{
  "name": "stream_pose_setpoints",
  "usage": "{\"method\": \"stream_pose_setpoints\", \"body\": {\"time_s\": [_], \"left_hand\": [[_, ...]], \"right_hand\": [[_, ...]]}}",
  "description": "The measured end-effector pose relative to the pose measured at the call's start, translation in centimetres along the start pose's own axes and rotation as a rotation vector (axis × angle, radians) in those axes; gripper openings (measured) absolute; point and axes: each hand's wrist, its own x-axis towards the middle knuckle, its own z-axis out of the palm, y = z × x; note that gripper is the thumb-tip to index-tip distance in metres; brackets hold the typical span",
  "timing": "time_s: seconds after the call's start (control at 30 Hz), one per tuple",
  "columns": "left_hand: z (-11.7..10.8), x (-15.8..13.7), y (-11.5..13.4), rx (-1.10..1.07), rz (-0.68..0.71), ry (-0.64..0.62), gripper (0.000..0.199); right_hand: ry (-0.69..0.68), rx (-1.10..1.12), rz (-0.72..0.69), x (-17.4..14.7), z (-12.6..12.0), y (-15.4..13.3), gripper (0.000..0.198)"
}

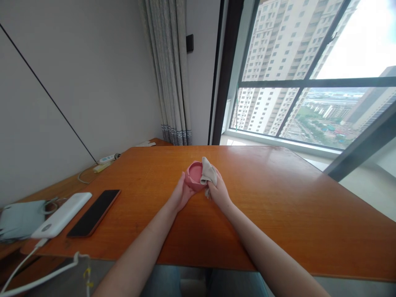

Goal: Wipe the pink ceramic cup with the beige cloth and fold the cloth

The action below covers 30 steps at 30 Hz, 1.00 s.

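Observation:
A round pink bowl-like dish is held above the middle of the wooden table, its opening tilted toward me. My left hand grips it from the lower left, thumb along the near side. In my right hand is a light grey cloth, bunched and pressed over the dish's right rim. A loose end of the cloth hangs beneath my right fingers. The far side of the dish and some of the right fingers are hidden.
At the left lie a dark phone, a white power bank with a white cable, and a pale grey pouch. A power strip rests by the wall. A large window stands at the right.

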Motion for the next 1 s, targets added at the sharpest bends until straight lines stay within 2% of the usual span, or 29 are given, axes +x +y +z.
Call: {"method": "stream_pose_setpoints", "body": {"time_s": [0.13,0.3,0.4,0.5,0.57,0.7,0.77,1.0], "left_hand": [[-0.4,-0.2,0.5,0.0,-0.132,-0.12,0.056],[-0.7,-0.2,0.2,0.023,-0.18,-0.058,0.045],[-0.6,0.0,0.2,0.004,-0.126,-0.016,0.044],[-0.4,0.1,0.3,0.0,-0.063,0.029,0.044],[-0.2,0.1,0.5,-0.005,-0.024,0.048,0.045],[-0.4,0.3,0.4,0.0,0.059,0.112,0.045],[-0.9,0.6,0.3,0.006,0.096,0.139,0.044],[-1.9,1.3,0.0,-0.018,0.203,0.233,0.039]], "right_hand": [[-0.112,-0.048,-0.065,0.7,-1.8,-0.4,0.038],[-0.215,-0.023,-0.081,1.1,-2.3,-0.8,0.039],[-0.187,-0.056,-0.099,1.1,-2.2,-0.8,0.043],[-0.133,-0.175,-0.13,1.0,-2.3,-0.9,0.033],[-0.158,-0.211,-0.152,0.8,-2.3,-1.0,0.031],[-0.266,-0.203,-0.209,0.2,-1.6,-1.1,0.046],[-0.303,-0.194,-0.214,-0.2,-0.9,-1.2,0.047],[-0.317,-0.217,-0.198,-1.8,1.4,-2.1,0.059]]}}
